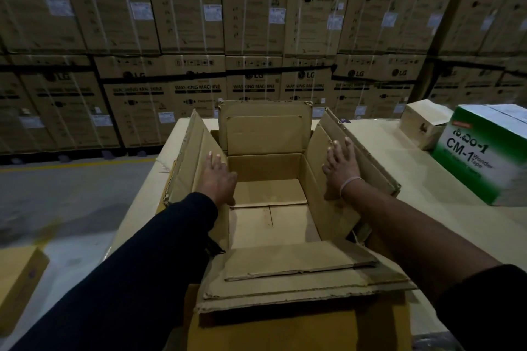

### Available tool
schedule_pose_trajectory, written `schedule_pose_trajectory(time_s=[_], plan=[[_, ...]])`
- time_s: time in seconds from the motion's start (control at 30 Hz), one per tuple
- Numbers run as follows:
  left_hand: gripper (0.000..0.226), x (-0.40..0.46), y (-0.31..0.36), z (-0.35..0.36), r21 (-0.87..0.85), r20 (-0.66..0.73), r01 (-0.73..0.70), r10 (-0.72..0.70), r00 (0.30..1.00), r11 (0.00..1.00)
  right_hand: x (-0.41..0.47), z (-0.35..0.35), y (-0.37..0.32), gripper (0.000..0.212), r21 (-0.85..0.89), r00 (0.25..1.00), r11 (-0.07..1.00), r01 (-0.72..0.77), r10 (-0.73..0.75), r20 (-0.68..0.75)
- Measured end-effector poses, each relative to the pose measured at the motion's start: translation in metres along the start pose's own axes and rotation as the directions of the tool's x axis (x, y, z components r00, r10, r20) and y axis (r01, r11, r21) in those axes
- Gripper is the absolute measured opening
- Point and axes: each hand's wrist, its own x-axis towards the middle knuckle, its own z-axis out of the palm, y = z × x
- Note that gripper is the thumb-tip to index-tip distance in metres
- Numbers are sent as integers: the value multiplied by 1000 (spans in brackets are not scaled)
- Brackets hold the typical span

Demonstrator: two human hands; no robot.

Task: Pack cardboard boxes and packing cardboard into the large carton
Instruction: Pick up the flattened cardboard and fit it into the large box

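The large brown carton [265, 165] stands open in front of me on a cardboard-covered surface, all its top flaps spread outward. Inside I see only its bare bottom flaps. My left hand [216, 179] lies flat with straight fingers against the inner face of the left flap. On the opposite side, my right hand [340, 168] presses its spread fingers on the inner face of the right flap. The near flap [299, 273] folds down toward me, and the far flap [265, 128] stands upright.
A green and white CM-1 tape box [482, 157] and a small brown box [425, 125] sit at the right. Another brown box [20, 282] is at the lower left. Stacked washing machine cartons [256, 23] wall the background beyond a grey floor [57, 194].
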Motion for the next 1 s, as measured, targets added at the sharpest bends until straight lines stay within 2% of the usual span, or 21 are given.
schedule_pose_trajectory(time_s=[0.13,0.27,0.37,0.53,0.63,0.73,0.83,1.0], plan=[[74,-2,7,-4,-45,-30,9,-10,1000,999,2,-2,7,87,48,999,999,-6,8,-51],[80,-8,14,-12,-102,-60,10,-16,998,995,-4,-2,20,95,68,997,998,13,-8,-77],[87,-12,18,-22,-158,-61,-3,-6,998,987,-11,-2,32,93,109,994,994,24,-12,-108],[95,-14,32,-50,-365,-66,-37,14,998,930,-16,4,57,95,284,990,958,52,-12,-143],[92,-16,48,-75,-461,-128,-66,7,992,885,-15,13,75,103,516,988,853,82,0,-157],[89,-19,70,-104,-546,-213,-111,-9,977,830,-15,26,97,106,738,989,662,132,-34,-146],[87,-22,98,-130,-611,-299,-175,-21,954,772,-19,48,118,104,818,987,555,149,-34,-156],[84,-22,149,-163,-655,-425,-300,-11,905,693,-35,110,155,98,879,978,444,174,31,-209]])
